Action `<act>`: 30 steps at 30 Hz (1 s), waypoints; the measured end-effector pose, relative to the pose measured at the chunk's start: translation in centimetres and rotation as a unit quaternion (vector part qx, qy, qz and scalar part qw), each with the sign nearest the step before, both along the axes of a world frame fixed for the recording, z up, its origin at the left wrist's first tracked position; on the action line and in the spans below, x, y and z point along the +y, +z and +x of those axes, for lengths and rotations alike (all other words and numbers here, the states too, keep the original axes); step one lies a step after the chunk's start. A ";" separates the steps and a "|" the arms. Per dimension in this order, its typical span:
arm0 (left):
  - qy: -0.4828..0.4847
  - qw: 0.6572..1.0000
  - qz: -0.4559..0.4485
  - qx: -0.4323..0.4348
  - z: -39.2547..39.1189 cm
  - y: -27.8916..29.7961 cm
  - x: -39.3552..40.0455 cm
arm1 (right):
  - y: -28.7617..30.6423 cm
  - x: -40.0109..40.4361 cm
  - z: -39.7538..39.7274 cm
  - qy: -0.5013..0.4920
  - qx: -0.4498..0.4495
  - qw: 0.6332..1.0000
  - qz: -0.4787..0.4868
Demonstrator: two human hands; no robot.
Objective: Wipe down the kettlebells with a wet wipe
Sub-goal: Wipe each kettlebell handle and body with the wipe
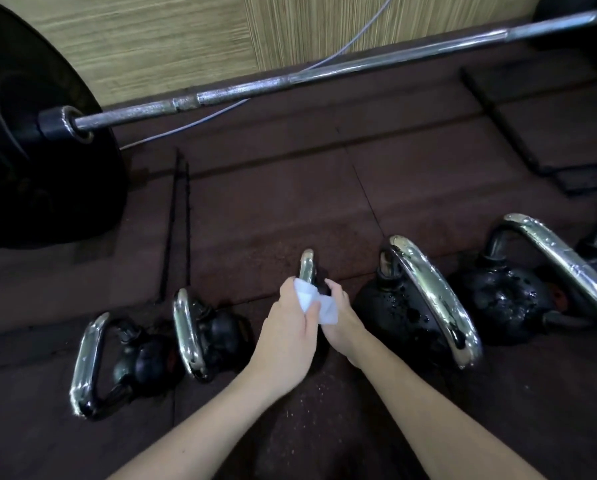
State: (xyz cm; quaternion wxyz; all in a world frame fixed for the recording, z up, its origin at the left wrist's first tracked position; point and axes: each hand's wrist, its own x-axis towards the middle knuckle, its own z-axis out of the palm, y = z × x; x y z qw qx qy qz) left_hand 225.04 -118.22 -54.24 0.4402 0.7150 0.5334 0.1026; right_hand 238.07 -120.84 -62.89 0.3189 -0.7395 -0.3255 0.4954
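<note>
I've got the wet wipe [312, 301] pinched between both hands – left hand [290, 327], right hand [342, 317] – over the middle kettlebell [307, 268]; next I'd rub its chrome handle

A gym, most likely a small weights corner. The floor [290, 209] is dark rubber tiling with visible seams, the kind laid under free weights. A steel barbell [290, 81] crosses the far side, loaded at its left end with a large black plate [30, 133]. A row of black kettlebells [411, 306] with chrome handles stands along the near part of the floor. Behind the barbell runs a wall [151, 39] clad in pale wood-grain panelling, with a thin grey cable [342, 51] hanging against it
</note>
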 end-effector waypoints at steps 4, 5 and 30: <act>0.041 0.998 -0.015 0.052 5.0 1.1 3.8 | -0.1 0.4 -0.2 -0.016 -0.013 1.000 0.001; 0.087 0.995 -0.044 0.006 6.2 1.2 5.4 | 0.0 0.6 -0.2 -0.016 -0.010 1.000 -0.002; 0.069 0.982 0.116 -0.130 2.1 8.2 -0.9 | 3.9 -15.1 5.1 0.049 0.034 0.998 -0.014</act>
